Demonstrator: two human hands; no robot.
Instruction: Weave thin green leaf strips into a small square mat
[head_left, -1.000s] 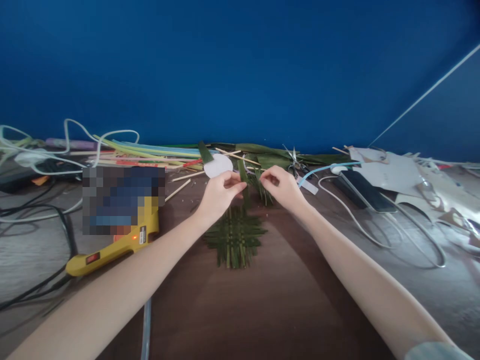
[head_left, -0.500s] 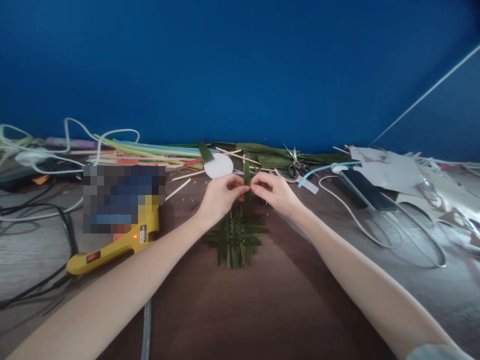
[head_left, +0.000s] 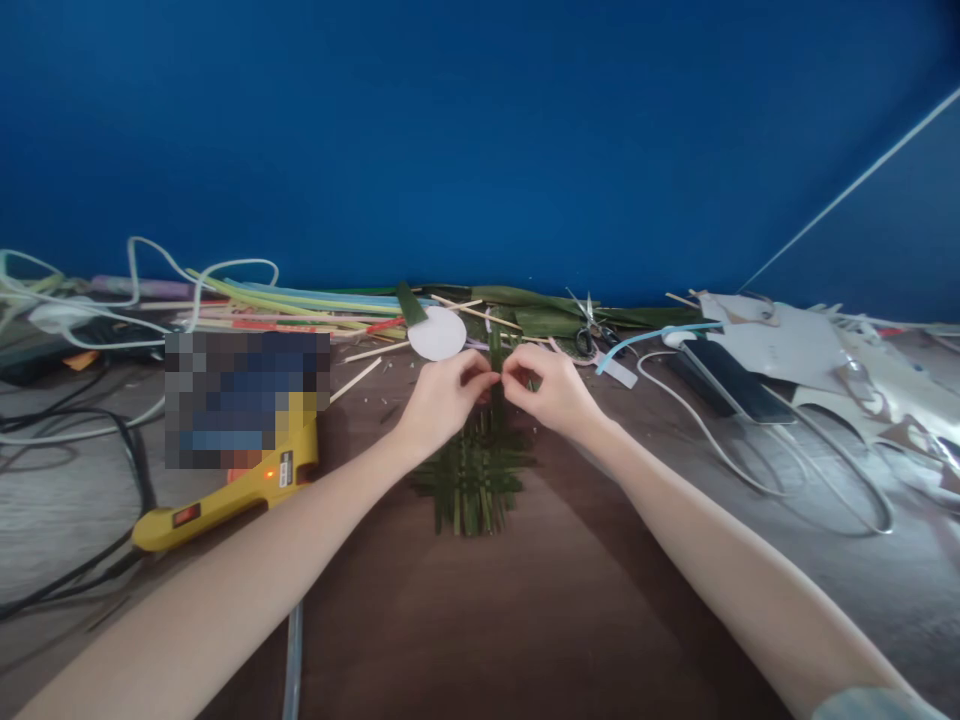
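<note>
A woven mat of green leaf strips (head_left: 469, 480) lies on the dark brown table, its loose ends pointing toward me. At its far side one leaf strip (head_left: 496, 350) stands out between my two hands. My left hand (head_left: 454, 390) pinches this strip from the left with thumb and forefinger. From the right, my right hand (head_left: 551, 385) pinches the same strip, its fingertips nearly touching those of the left. The fingers hide part of the strip and the mat's far edge.
Left stands a yellow glue gun (head_left: 225, 495) with a lit orange light, beside a blurred-out patch. Along the wall lie scissors (head_left: 591, 330), a white disc (head_left: 437, 333), thin sticks and broad leaves (head_left: 555, 320). A phone (head_left: 739, 382) with a white cable lies right.
Both hands stay at the mat's far side. The pinched strip has shifted and turned slightly, and my right fingers have curled a little more.
</note>
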